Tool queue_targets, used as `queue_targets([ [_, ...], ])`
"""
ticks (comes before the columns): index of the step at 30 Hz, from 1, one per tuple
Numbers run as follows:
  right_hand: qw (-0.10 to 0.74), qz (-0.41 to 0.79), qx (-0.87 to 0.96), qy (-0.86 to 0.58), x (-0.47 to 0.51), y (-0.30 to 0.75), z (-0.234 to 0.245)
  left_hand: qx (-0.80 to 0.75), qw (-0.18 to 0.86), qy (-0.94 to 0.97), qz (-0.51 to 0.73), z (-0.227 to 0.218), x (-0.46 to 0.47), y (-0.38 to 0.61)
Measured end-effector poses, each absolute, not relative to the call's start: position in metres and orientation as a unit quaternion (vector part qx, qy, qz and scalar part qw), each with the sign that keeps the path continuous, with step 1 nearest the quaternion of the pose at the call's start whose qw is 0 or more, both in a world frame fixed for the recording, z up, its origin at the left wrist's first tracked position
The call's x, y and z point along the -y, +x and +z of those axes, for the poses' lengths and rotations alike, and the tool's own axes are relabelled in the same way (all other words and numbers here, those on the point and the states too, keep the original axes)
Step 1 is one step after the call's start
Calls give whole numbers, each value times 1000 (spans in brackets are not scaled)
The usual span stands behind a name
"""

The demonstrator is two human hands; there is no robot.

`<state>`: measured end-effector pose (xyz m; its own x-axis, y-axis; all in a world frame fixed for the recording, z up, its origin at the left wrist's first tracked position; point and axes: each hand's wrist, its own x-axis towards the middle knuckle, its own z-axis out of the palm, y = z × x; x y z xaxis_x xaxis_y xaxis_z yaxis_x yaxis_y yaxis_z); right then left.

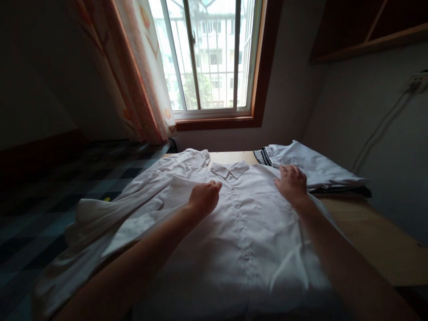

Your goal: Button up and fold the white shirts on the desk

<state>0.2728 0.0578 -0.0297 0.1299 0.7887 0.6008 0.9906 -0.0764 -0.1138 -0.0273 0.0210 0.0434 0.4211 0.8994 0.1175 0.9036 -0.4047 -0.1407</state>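
Dim room: checked bedcover [100, 165] lying at left, patterned curtain [129, 76] hanging beside bright window [214, 58]. White shirt [254, 218] lying button-side up on pale wooden table [371, 245], collar [220, 170] toward window. We're holding left hand [204, 196] curled over shirt's chest, fingers together; cannot tell whether cloth is pinched. We're resting right hand [292, 182], fingers loosely spread, on shirt's upper right, folded clothes [316, 165] lying just beside.

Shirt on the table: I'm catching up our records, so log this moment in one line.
left hand: curled at shirt, hold unclear; right hand: open, near shoulder; shirt: front up, collar toward window
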Motion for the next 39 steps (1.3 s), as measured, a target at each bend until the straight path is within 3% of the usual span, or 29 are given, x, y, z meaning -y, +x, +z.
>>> queue_targets([
  [5,191,-134,615,-753,-55,291,-14,555,69,-829,-15,24,-29,-20],
  [10,275,82,721,-630,-41,273,16,584,36,-811,-8,19,-35,-20],
  [13,272,271,781,-494,-22,250,28,575,-67,-814,-45,26,-41,-19],
  [16,236,375,796,-413,3,225,32,572,-201,-789,-97,31,-46,-15],
  [21,200,373,846,-325,41,186,23,595,-287,-728,-182,25,-49,-13],
  [26,188,341,889,-241,65,164,18,597,-260,-727,-216,13,-44,-18],
  [32,57,481,845,-225,23,191,49,511,-228,-796,-231,10,-24,-30],
  [36,262,471,766,-351,-46,214,47,413,-327,-827,-198,14,1,-39],
  [39,350,432,717,-420,-90,211,26,368,-393,-824,-176,21,20,-42],
])
